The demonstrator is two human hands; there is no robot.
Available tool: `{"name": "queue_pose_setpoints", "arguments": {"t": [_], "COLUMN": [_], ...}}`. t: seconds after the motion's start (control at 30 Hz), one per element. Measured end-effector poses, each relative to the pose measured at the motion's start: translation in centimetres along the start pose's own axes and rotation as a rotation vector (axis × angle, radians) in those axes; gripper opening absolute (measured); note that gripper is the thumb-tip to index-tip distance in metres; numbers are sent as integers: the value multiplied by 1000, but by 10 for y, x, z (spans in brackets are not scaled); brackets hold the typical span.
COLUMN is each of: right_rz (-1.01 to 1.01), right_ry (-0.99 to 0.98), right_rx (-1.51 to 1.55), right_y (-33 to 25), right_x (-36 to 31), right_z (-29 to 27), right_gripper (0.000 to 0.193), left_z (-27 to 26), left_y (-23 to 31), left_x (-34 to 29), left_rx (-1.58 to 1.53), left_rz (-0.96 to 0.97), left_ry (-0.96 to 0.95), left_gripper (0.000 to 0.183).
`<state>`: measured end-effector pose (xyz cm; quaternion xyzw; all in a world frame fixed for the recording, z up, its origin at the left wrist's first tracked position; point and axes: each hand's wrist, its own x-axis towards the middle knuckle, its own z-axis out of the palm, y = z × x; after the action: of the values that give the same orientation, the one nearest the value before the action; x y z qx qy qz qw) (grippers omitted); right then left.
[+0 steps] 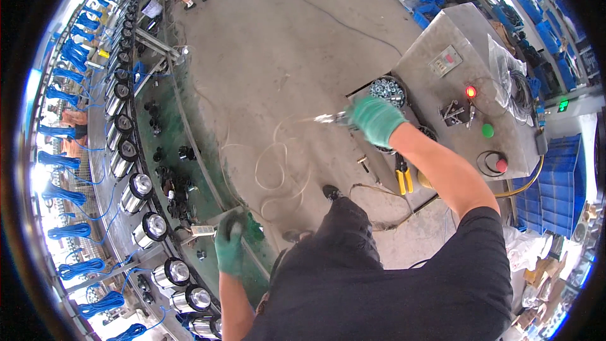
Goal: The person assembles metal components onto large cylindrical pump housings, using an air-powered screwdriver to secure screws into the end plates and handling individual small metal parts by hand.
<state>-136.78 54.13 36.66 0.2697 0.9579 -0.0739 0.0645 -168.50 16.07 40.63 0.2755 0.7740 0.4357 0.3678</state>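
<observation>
Bench side: silver nuts (385, 88) lie heaped, partly behind the right hand (377, 119); yellow-handled pliers (404, 178) lie nearer the body.
Line side: silver cylinders (150, 230) run in a row.
Metal tool (331, 117): long axis roughly crosswise, tip leftward (motion-blurred).
Right grip: gloved fingers closed around the tool, which juts out leftward.
Left hand (230, 246): beside a pale block (202, 230); cannot tell whether gripping.

A shiny silver metal object (329, 117), long and narrow but blurred, juts leftward from the green-gloved right hand (377, 120). A small, pale, rectangular piece (202, 230) sits just left of the green-gloved left hand (229, 243); whether they touch is unclear.
</observation>
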Motion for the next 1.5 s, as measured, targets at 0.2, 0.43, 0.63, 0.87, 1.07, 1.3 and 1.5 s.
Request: {"name": "queue_pose_setpoints", "arguments": {"t": [0.2,0.43,0.63,0.87,1.07,1.3,1.5], "right_rz": [-512,-488,598,743,593,524,34], "right_ry": [401,740,314,48,62,460,69], "right_rx": [29,115,377,292,205,1274,1534], "right_y": [-125,-117,82,158,149,82,-113], "right_x": [25,23,-3,-12,-8,-11,-3], "right_z": [-45,-73,47,157,155,76,-73], "right_gripper": [13,15,29,37,41,35,29], "left_z": [90,76,31,26,28,34,40], "left_y": [111,92,37,19,15,22,40], "left_x": [93,100,70,44,36,35,27], "left_rx": [603,151,68,21,18,259,320], "left_rz": [453,-53,-41,55,16,238,279], "left_ry": [-439,-562,-272,-173,-150,-94,-144], "left_gripper": [69,52,43,46,45,41,41]}}
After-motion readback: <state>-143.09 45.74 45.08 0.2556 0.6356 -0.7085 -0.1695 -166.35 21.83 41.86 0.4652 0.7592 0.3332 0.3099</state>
